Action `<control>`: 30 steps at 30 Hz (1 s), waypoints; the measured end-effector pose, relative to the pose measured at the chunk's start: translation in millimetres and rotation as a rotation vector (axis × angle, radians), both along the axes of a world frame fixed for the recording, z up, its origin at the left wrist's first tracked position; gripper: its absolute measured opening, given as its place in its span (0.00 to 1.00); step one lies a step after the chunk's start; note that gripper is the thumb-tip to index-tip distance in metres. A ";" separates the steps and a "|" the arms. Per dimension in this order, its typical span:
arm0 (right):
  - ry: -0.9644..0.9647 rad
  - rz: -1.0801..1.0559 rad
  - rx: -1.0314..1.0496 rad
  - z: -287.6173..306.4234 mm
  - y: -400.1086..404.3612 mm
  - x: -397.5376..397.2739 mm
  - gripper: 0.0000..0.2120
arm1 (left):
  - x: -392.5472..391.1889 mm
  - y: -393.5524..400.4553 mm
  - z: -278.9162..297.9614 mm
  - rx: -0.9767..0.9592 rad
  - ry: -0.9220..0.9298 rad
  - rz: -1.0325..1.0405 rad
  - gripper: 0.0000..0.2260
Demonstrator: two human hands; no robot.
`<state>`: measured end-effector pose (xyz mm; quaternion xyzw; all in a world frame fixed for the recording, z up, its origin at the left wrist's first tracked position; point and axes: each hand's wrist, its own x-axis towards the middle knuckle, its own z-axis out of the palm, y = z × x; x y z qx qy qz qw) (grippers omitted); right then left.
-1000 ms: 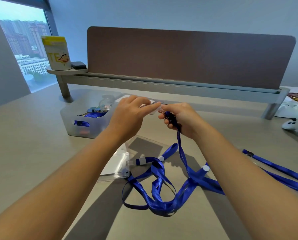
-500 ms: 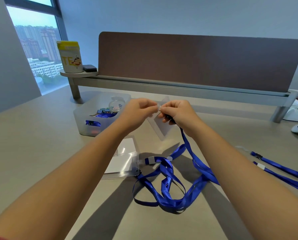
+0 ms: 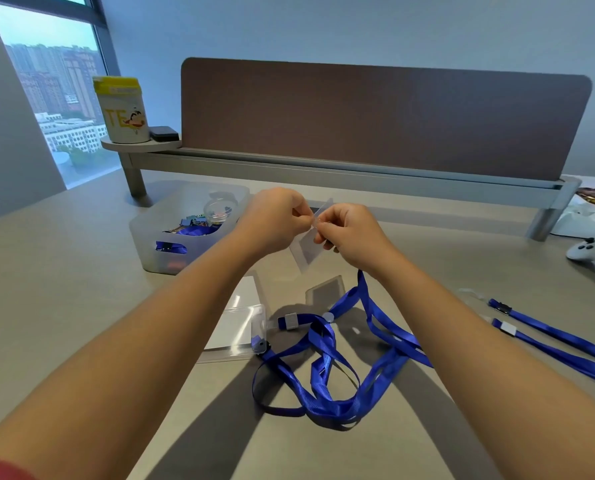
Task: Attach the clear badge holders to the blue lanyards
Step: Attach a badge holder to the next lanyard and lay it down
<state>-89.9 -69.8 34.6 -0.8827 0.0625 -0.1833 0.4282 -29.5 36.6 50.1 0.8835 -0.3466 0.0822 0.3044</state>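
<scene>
My left hand (image 3: pixel 276 216) and my right hand (image 3: pixel 349 233) meet above the desk, both pinching the top edge of a clear badge holder (image 3: pixel 309 244) that hangs tilted between them. A blue lanyard (image 3: pixel 365 299) runs down from under my right hand into a tangled pile of blue lanyards (image 3: pixel 327 386) on the desk; its clip is hidden in my fingers. More clear badge holders (image 3: pixel 235 327) lie stacked beside the pile, one clipped to a lanyard end. Another clear holder (image 3: pixel 325 292) lies flat beneath my hands.
A translucent bin (image 3: pixel 171 237) with lanyards and small parts stands to the left. Two more blue lanyards (image 3: pixel 552 341) stretch across the desk at right. A white game controller (image 3: pixel 593 254) lies far right. A brown divider panel (image 3: pixel 375 116) and a yellow-lidded canister (image 3: pixel 122 109) stand behind.
The badge holder now hangs lower and more upright between my hands. The lanyard strap has slackened below my right hand. The camera view has shifted slightly closer.
</scene>
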 end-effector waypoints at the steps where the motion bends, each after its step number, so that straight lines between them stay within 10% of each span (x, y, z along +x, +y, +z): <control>1: -0.012 -0.008 -0.016 -0.2 -1.0 0.7 0.11 | 0.5 -1.4 -0.5 -0.005 -0.014 0.006 0.12; 12: -0.136 -0.069 -0.089 -1.4 -10.6 2.3 0.10 | 3.5 -17.6 -6.3 -0.206 0.026 -0.050 0.08; 17: -0.093 -0.045 0.063 7.3 -23.5 1.5 0.09 | 6.6 -16.5 -11.9 -0.386 0.625 -0.088 0.14; 22: -0.091 -0.060 0.279 19.1 -32.9 3.1 0.11 | 5.8 -7.7 -25.9 -0.146 1.222 -0.155 0.33; 30: 0.102 0.007 0.350 20.1 -43.9 -2.5 0.10 | 4.0 -25.8 -19.7 -0.975 1.363 -0.105 0.11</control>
